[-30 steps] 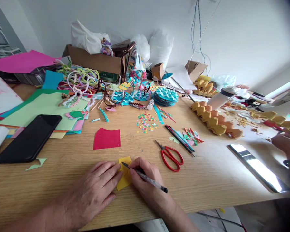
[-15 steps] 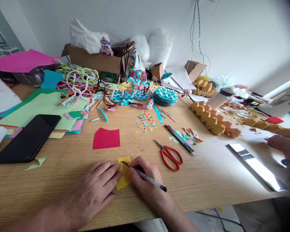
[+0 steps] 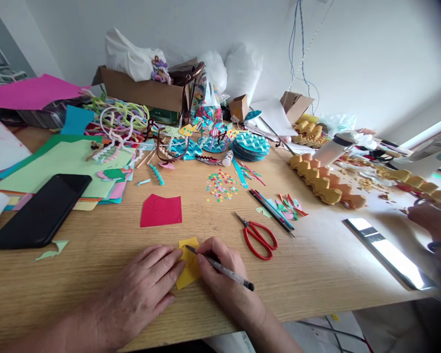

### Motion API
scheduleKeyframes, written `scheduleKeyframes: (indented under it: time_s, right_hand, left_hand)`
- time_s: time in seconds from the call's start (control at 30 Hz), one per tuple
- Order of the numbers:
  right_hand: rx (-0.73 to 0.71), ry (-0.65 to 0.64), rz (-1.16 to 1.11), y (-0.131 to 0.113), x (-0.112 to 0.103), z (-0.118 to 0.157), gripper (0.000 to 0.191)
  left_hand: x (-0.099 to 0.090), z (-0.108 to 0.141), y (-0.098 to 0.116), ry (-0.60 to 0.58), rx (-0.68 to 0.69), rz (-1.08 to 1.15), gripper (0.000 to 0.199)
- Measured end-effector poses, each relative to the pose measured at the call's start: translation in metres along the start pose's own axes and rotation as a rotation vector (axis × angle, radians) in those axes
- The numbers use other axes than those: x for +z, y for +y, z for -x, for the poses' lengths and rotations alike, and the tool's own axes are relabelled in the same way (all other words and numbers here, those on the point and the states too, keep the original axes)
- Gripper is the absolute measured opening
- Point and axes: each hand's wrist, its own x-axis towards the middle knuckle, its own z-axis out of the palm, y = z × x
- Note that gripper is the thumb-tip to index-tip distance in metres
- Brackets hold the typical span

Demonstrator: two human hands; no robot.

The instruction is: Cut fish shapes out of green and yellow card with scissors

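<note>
A small yellow paper [image 3: 185,278] with thin drawn lines lies on the wooden table near its front edge. My left hand [image 3: 145,287] lies flat with its fingers spread, the fingertips on the paper's left edge. My right hand [image 3: 224,274] grips a dark pen [image 3: 230,273] at the right side, and the pen tip touches the upper part of the paper. Behind my left hand is a piece of red paper [image 3: 161,211] with a faint outline. Red-handled scissors [image 3: 259,238] rest to the right, their blades pointing away and left.
A black phone [image 3: 40,211] and coloured sheets [image 3: 66,159] lie at left. Pencils [image 3: 274,212], paper scraps and confetti dots [image 3: 222,186] are further back. Egg-carton strips [image 3: 316,181] and a shiny phone [image 3: 387,252] lie at right, near another person's hand [image 3: 431,215].
The other person's hand at the far right has shifted, and the egg-carton strip by it has been raised and moved. My hands and the pen look almost unchanged.
</note>
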Motion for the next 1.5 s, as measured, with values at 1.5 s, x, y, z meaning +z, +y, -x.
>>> scheduleKeyframes:
  time_s: [1.5]
  right_hand:
    - [0.015,-0.001,0.010,0.002,-0.001,0.001,0.010]
  left_hand:
    - [-0.002,-0.006,0.001,-0.136,-0.036,0.039,0.030]
